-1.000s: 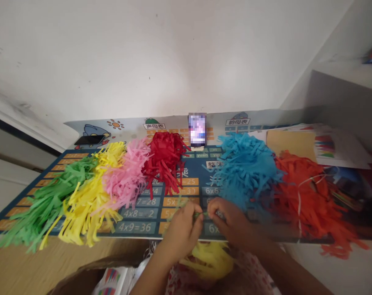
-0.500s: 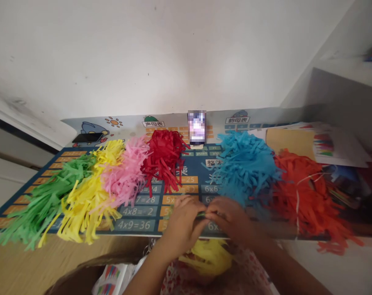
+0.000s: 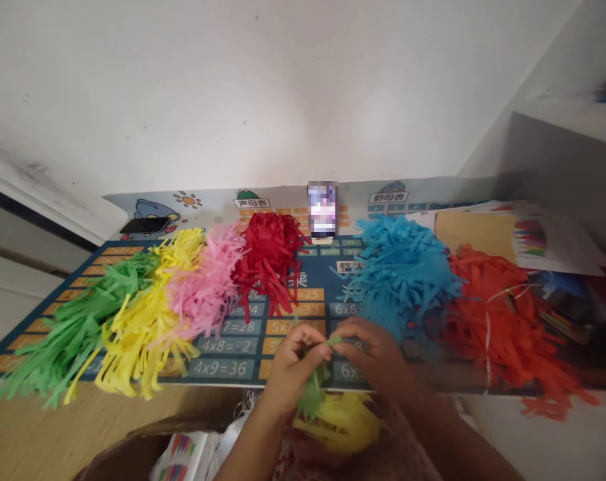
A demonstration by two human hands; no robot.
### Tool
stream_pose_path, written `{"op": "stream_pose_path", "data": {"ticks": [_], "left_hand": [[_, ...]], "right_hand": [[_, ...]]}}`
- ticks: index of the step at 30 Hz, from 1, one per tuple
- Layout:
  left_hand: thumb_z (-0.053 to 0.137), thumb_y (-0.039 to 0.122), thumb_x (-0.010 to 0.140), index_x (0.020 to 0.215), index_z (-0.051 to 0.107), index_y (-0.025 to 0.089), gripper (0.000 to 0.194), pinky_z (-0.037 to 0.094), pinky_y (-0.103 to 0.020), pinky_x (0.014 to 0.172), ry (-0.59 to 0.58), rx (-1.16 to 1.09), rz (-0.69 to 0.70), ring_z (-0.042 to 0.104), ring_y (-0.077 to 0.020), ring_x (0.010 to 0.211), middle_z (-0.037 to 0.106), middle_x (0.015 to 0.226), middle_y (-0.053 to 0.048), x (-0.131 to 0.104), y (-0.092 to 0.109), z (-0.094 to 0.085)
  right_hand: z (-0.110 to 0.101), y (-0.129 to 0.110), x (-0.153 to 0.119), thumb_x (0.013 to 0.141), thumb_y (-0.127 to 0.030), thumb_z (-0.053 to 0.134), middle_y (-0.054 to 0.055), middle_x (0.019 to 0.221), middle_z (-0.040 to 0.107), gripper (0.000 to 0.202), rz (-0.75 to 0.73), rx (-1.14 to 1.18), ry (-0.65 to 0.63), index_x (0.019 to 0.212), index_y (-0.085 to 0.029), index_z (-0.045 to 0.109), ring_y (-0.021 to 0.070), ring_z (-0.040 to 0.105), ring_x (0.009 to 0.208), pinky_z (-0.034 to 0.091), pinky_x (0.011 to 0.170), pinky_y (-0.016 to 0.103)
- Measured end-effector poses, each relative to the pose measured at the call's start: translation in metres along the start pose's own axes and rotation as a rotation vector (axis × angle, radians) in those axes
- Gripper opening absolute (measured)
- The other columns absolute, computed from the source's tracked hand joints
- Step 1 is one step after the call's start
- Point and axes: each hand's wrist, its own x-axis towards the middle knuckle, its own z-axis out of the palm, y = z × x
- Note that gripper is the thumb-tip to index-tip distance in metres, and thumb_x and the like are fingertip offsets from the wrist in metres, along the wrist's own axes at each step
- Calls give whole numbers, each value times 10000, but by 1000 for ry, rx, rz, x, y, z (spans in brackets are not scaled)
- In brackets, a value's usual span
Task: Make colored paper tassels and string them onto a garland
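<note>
1. Green fringed paper (image 3: 311, 394) hung between the two hands, over the near edge of the surface (image 3: 330, 272), its loose strips falling toward the person's lap.
2. Left hand (image 3: 296, 361): thumb and fingers closed in a pinch on the green fringed paper.
3. Right hand (image 3: 370, 349): fingertips drawn narrow around the paper's thin upper end, just beside the left hand.
4. Below both hands, a pale yellow tuft (image 3: 350, 424) sat at the lap, with the green strips hanging against its left side.
5. Left of the hands, a green bundle (image 3: 82, 327), a bright yellow bundle (image 3: 139, 347), a pink bundle (image 3: 205, 287) and a red bundle (image 3: 272, 250) lay side by side.
6. To the right lay a blue bundle (image 3: 405, 270) and an orange-red bundle (image 3: 516, 341), a white string (image 3: 488, 334) across the latter.
7. At the back, a phone (image 3: 323, 210) stood upright, its screen lit but blurred.
</note>
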Motion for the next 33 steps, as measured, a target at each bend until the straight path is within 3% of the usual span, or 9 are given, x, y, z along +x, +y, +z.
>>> {"op": "stream_pose_path", "data": {"ticks": [6, 9, 13, 16, 18, 28, 33], "left_hand": [[723, 420, 825, 818, 607, 172, 274, 445, -226, 675, -7, -79, 6, 583, -124, 677, 645, 697, 4, 2, -6, -2], [691, 376, 858, 834, 627, 182, 205, 467, -233, 672, 8, 20, 77, 605, -133, 702, 658, 738, -4, 1, -8, -2], [652, 233, 885, 902, 706, 215, 59, 507, -252, 775, 122, 342, 415, 653, -148, 843, 696, 881, -25, 0, -8, 2], [632, 143, 886, 966, 738, 248, 169, 525, -226, 779, 149, 517, 655, 673, -130, 852, 708, 911, -20, 1, -8, 3], [630, 118, 879, 981, 740, 250, 199, 541, -215, 751, 148, 570, 725, 684, -126, 835, 711, 908, -19, 2, -8, 3], [661, 134, 847, 832, 706, 218, 96, 576, -241, 728, 104, 649, 712, 710, -151, 782, 730, 846, -22, 12, 1, 8], [647, 89, 845, 890, 692, 220, 145, 567, -221, 716, 77, 667, 765, 698, -135, 768, 721, 837, -16, 14, 1, 14]], "right_hand": [[5, -1, 1, 928, -260, 593, -1, 793, 702, 159, -61, -23, -5, 831, -232, 716, 143, 638, 757, 452, 730, 273], [8, 2, 0, 887, -209, 623, -10, 749, 687, 116, -107, -73, 75, 795, -225, 692, 142, 628, 736, 447, 709, 270], [13, 3, -1, 834, -136, 615, -25, 720, 663, 97, -200, -159, 230, 794, -218, 646, 136, 618, 714, 439, 722, 280], [15, 2, -1, 823, -119, 609, -29, 716, 653, 108, -206, -196, 282, 778, -216, 624, 132, 613, 701, 432, 721, 284], [15, 1, -1, 823, -119, 602, -27, 710, 653, 113, -202, -210, 296, 773, -218, 621, 135, 615, 697, 429, 714, 288], [10, 4, -7, 862, -163, 564, -3, 734, 693, 111, -207, -253, 301, 835, -235, 643, 158, 628, 717, 430, 739, 332], [5, 7, -12, 875, -170, 570, -9, 758, 694, 92, -225, -275, 305, 864, -236, 633, 149, 619, 721, 413, 771, 346]]}}
